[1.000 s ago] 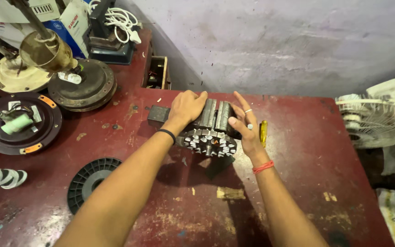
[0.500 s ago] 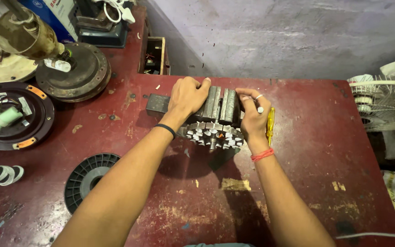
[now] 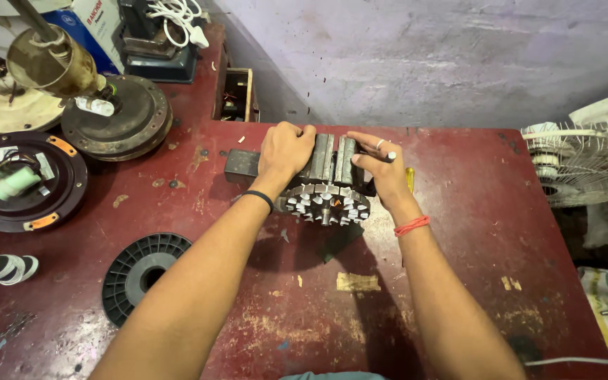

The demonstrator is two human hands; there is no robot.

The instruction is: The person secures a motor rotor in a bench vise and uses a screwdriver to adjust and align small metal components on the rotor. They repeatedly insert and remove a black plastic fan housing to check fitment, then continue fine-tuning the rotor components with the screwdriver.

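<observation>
1. Nearest the camera, a black plastic spool (image 3: 142,271) lay on the red workbench (image 3: 459,281), down-left of the stator stack and well apart from it.
2. The stator stack (image 3: 325,190), laminated steel with slotted teeth facing the camera, sat mid-bench, lying on its side.
3. Left hand (image 3: 283,151) lay over the stack's left top, fingers curled down and gripping it.
4. Right hand (image 3: 381,172) pressed against the stack's right side, fingers extended and grasping the edge; ring on one finger.
5. A yellow-handled screwdriver (image 3: 409,179) lay just right of the stack, partly hidden by the right hand.
6. A dark metal block (image 3: 242,165) sat just left of the stack.
7. Judgement: steady handling called for even pressure from both sides, palms clear of the teeth, laminations kept aligned.
8. Farther left of the stack, ceiling-fan motor housings (image 3: 117,127); far right, a white fan guard (image 3: 571,165).
</observation>
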